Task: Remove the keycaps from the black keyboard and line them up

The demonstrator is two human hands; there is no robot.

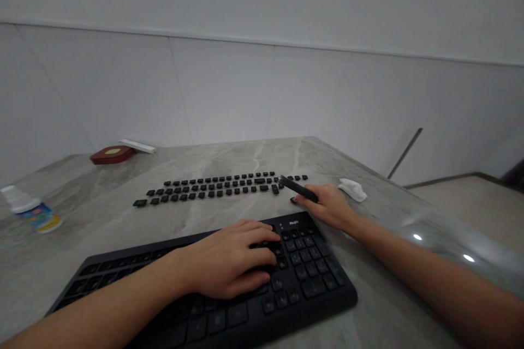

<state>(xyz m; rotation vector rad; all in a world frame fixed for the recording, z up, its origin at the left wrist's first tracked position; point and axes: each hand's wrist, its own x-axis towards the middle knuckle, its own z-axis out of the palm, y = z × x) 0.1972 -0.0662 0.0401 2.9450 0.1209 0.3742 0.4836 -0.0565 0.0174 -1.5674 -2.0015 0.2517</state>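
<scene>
A black keyboard [241, 313] lies at an angle in front of me, with keycaps off much of its left part and the number pad still carrying its keys. Across its middle rests my left hand [233, 259], fingers stretched out and apart, holding nothing. Beyond the keyboard's top right corner, my right hand [327, 202] is closed around a black brush [301, 190], whose tip points up and left. Loose black keycaps [210, 186] stand in rows behind the keyboard. One keycap [293, 200] sits by my right fingertips; whether they touch it I cannot tell.
The grey marbled table [352, 311] meets a white wall [229, 92]. A white bottle with a colourful label [36, 212] is at the left. Further back lie a reddish-brown box [112, 155] and a white bar [139, 146]. A crumpled white tissue [354, 190] lies right of my right hand.
</scene>
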